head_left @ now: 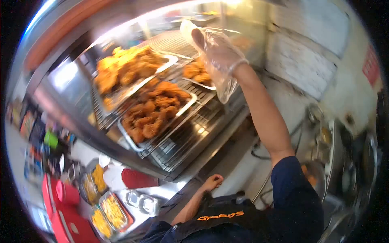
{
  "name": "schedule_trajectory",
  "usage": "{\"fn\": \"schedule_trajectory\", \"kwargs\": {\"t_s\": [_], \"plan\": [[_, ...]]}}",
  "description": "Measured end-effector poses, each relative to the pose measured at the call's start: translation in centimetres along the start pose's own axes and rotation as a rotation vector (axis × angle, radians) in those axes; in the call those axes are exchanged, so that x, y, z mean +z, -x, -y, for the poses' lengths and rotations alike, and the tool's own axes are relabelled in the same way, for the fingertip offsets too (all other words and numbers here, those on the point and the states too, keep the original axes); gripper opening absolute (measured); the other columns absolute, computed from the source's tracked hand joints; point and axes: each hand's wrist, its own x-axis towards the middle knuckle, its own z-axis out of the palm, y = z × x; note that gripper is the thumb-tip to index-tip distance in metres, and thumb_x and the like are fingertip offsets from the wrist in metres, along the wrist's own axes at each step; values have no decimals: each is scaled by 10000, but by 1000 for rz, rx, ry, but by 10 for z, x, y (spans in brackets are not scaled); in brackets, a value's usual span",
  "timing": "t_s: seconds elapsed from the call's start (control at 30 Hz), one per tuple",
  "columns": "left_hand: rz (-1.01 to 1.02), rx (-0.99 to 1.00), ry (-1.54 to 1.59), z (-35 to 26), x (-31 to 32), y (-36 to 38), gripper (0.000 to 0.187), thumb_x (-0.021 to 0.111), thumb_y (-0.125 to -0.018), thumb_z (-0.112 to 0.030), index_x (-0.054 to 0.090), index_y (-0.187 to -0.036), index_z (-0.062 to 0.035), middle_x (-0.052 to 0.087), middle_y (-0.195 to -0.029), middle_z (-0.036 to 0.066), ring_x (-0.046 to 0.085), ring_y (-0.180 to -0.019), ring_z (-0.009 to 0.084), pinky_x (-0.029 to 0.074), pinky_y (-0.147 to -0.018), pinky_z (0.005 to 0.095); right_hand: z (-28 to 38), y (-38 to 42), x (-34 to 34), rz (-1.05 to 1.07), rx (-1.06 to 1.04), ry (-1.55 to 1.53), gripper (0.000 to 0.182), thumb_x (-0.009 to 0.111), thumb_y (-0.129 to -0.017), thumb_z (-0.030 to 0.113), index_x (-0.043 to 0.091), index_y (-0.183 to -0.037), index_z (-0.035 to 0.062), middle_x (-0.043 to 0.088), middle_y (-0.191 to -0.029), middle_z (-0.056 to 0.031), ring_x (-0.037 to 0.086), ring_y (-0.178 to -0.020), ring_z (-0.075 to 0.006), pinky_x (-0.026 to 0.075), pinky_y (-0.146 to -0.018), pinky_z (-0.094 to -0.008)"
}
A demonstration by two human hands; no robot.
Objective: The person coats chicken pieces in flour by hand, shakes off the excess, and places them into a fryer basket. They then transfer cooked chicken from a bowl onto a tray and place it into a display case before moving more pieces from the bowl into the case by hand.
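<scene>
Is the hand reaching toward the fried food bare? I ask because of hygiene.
No. The right hand wears a loose clear plastic glove as it reaches over the small tray of fried pieces.

Two heaped fried-chicken trays on the wire rack; red containers beside them.

Apron print: orange lettering, upside down, not legible.
Red wall sign: too blurred to read.

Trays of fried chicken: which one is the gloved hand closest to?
The small tray at the back of the rack, partly hidden by the gloved right hand. The two bigger trays, the heaped one and the front one, lie farther away.
</scene>
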Motion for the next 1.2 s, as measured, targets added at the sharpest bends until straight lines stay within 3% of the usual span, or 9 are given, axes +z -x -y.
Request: {"fn": "schedule_trajectory", "kwargs": {"t_s": [0.17,0.37,0.4,0.43,0.5,0.73,0.87,1.03,1.2], "plan": [[146,16,-157,-18,36,-33,67,545,-833,-145,547,-889,-107,511,-731,-34,454,-621,68,371,-536,206,-151,125,-9,-515,-164,-256,471,527,-767,446,572,-995,37,592,-988,-133,555,-939,-219,430,-836,-328],[392,-184,-211,-41,108,-63,146,554,-843,-220,538,-906,-90,538,-820,-4,502,-726,90,403,-616,224,-327,362,-20,-775,527,-5,212,584,-796,233,606,-867,34,620,-798,-56,577,-701,-171,487,-654,-327],[418,-160,-279,-43,116,-68,150,548,-846,-220,536,-912,-86,537,-839,5,507,-751,100,409,-635,234,-344,395,-35,-784,947,227,211,565,-803,205,593,-924,35,623,-851,-69,585,-770,-186,486,-698,-319],[510,-112,-361,-44,124,-79,165,532,-854,-229,533,-927,-81,532,-874,12,510,-798,115,419,-680,263,-309,419,-57,-1022,1121,-108,226,527,-815,205,582,-974,53,621,-930,-92,590,-854,-208,475,-756,-324],[492,-182,-400,-57,154,-85,177,527,-858,-239,531,-935,-80,536,-894,12,514,-812,122,422,-696,272,-355,501,-76,-249,1388,812,261,554,-779,201,583,-1017,99,614,-977,-104,588,-910,-245,470,-769,-359],[548,-207,-339,-56,215,-119,213,516,-864,-266,522,-968,-81,547,-983,31,534,-867,152,433,-737,288,-404,603,-50,-98,1762,547,384,650,-656,341,632,-961,108,607,-980,-139,594,-891,-269,472,-774,-373],[654,-264,-375,-51,238,-120,223,526,-857,-253,513,-989,-73,548,-993,36,538,-885,156,439,-748,302,-387,609,-41,-131,1735,592,312,640,-673,272,644,-901,59,603,-996,-152,580,-940,-294,467,-806,-376],[707,-295,-358,-50,264,-116,260,530,-855,-254,469,-1035,-76,536,-989,42,536,-890,166,438,-763,313,-355,607,-16,-682,1516,327,560,723,-575,287,559,-1040,23,602,-982,-170,579,-930,-309,447,-831,-389],[772,-270,-314,-55,285,-112,253,527,-858,-247,418,-1015,-81,526,-948,77,533,-880,189,439,-767,328,-326,574,43,-418,1293,546,852,754,-536,327,344,-1264,154,554,-1065,-180,549,-969,-320,446,-831,-384]]}}
